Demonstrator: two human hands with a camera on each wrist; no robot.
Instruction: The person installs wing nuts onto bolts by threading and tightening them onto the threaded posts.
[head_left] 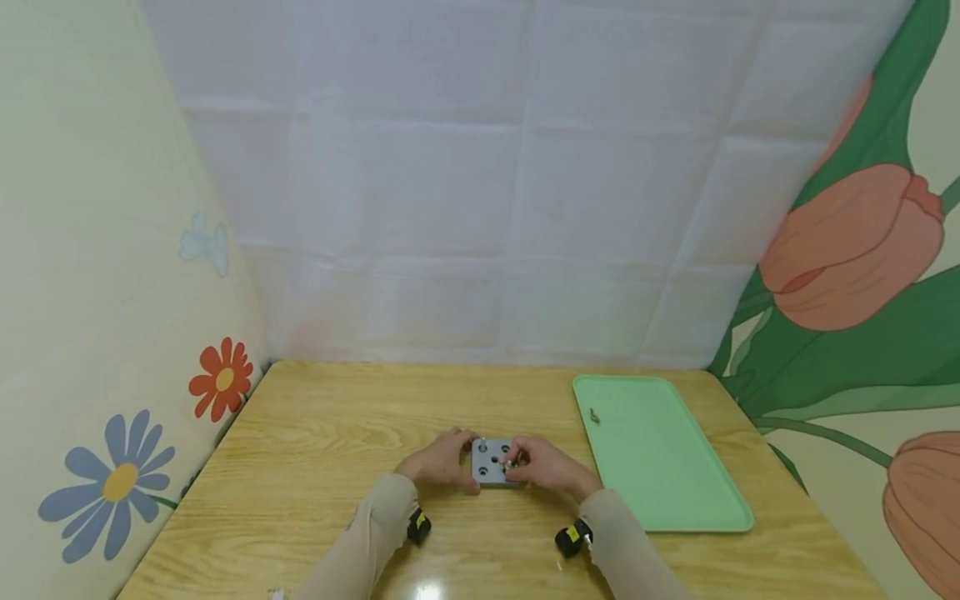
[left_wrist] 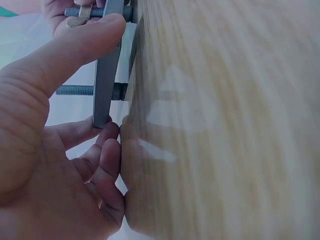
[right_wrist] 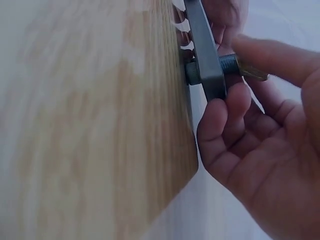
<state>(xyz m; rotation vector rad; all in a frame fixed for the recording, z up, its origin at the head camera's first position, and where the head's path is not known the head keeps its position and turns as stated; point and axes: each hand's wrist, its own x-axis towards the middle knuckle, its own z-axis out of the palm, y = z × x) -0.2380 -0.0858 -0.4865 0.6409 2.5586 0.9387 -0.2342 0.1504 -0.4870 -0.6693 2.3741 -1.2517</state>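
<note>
A grey metal plate (head_left: 491, 481) with several holes is held a little above the wooden table, bolt heads below it. My left hand (head_left: 442, 462) grips its left side, thumb (left_wrist: 95, 37) on the near edge and fingers at the far edge. One bare threaded bolt (left_wrist: 75, 90) sticks up through the plate on the left. At the right side, my right hand (head_left: 551, 467) pinches a brass-coloured wing nut (right_wrist: 254, 72) on another upright bolt (right_wrist: 230, 64). The right hand's lower fingers (right_wrist: 215, 120) are by the plate's edge.
To the right lies a light green tray (head_left: 660, 458). A small brass-coloured piece (head_left: 595, 415), perhaps another wing nut, sits near its left rim. A small pale object (head_left: 277, 593) shows at the table's near left edge. A white sheet (head_left: 480, 208) hangs behind the table.
</note>
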